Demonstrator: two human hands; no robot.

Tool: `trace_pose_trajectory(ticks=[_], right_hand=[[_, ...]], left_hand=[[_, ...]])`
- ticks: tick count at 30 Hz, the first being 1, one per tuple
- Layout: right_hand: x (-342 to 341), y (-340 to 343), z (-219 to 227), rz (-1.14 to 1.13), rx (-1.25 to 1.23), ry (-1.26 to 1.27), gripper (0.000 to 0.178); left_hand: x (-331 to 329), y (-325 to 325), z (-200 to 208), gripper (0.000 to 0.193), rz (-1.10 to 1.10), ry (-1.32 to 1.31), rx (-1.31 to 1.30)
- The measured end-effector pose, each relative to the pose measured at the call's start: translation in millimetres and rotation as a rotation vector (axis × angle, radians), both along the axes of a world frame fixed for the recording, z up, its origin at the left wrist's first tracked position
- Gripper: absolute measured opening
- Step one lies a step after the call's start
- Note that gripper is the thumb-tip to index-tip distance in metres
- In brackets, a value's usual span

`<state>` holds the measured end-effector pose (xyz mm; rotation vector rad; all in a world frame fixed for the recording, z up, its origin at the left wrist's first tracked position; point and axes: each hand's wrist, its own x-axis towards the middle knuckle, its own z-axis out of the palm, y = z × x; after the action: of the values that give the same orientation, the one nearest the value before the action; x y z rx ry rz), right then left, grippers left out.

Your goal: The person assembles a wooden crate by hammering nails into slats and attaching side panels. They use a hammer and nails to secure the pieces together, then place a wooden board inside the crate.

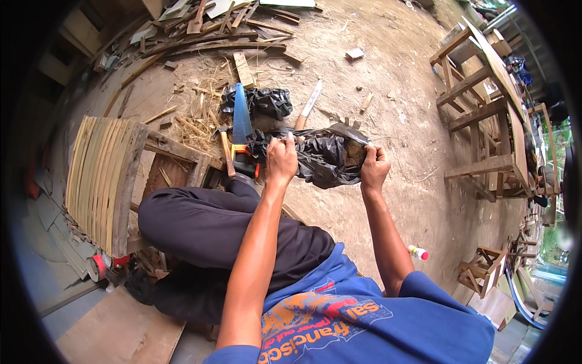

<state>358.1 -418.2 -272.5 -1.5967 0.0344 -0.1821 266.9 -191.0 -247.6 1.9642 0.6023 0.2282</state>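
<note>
Between my two hands a crumpled black plastic bag (327, 159) is stretched out above the dirt floor. My left hand (282, 159) pinches its left part, fingers closed. At the opposite end my right hand (375, 162) grips the bag's edge, where the mouth shows something brownish inside that I cannot make out. Just beyond the bag lies a machete-like knife (311, 104) with a wooden handle. A handsaw (240, 115) with a blue blade and orange-red handle stands left of my left hand. Beside it is a hammer (227, 151) with a wooden handle.
A second black plastic bag (273, 103) lies behind the saw. A slatted wooden piece (100, 176) stands at my left. Scrap wood (212, 45) is heaped at the far left. A wooden bench frame (485, 121) stands at right, and a small white bottle (418, 252) lies near my right forearm.
</note>
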Motion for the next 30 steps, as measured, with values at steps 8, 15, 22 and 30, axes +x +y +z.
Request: trace_pose_trajectory(ticks=[8,15,22,30], right_hand=[[-37,-58,-129,-0.142,-0.837,-0.058,0.021],[-44,10,-62,0.596,-0.315,0.089,0.016],[-37,56,-7,0.798,-0.333,-0.033,0.019],[-24,142,-58,0.79,-0.048,0.237,0.035]], left_hand=[[-17,2,-32,0.054,-0.356,0.727,0.446],[-19,-22,-11,0.036,-0.503,0.236,0.289],[-25,-15,22,0.021,-0.276,0.149,0.287],[-76,87,170,0.018,0.262,-0.552,0.126]])
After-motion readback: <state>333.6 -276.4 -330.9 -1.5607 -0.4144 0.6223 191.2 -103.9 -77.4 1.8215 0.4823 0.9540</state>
